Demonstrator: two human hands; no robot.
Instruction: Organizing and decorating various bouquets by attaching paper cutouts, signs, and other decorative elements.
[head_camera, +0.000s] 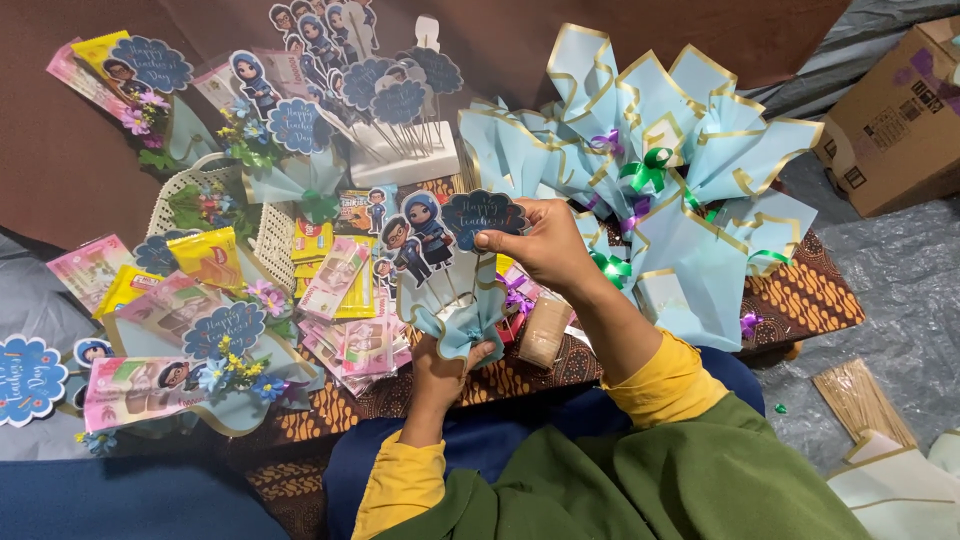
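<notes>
- Head view: two bare hands at work over a low desk (800, 300) covered with a brown patterned cloth.
- Left hand (445, 365): closed around the base of one small pale-blue paper bouquet (455, 300), held upright above the near desk edge.
- Right hand (540, 240): fingers pinched shut on one dark-blue scalloped topper (483, 215), at the top right of the held bouquet.
- Held bouquet carries two cartoon-figure toppers (415, 240) on thin sticks, just left of the scalloped topper.
- Empty blue wrappers with gold edging (680, 130): a cluster right of the hands, at least five; exact count cannot be told because they overlap. Green and purple ribbons sit among them.
- One white foam block (405, 160) at the back, holding a dense group of figure and scalloped toppers; too overlapped to count.
- Finished bouquets: one at far left rear (140, 85), one at near left (190, 370).
- One white basket (270, 235) left of centre.
- Flat packets (345, 300) heaped beside the held bouquet; count uncertain.
- One cardboard box (900, 110) at far right.
- One bundle of wooden sticks (860, 400) on the floor, right.
</notes>
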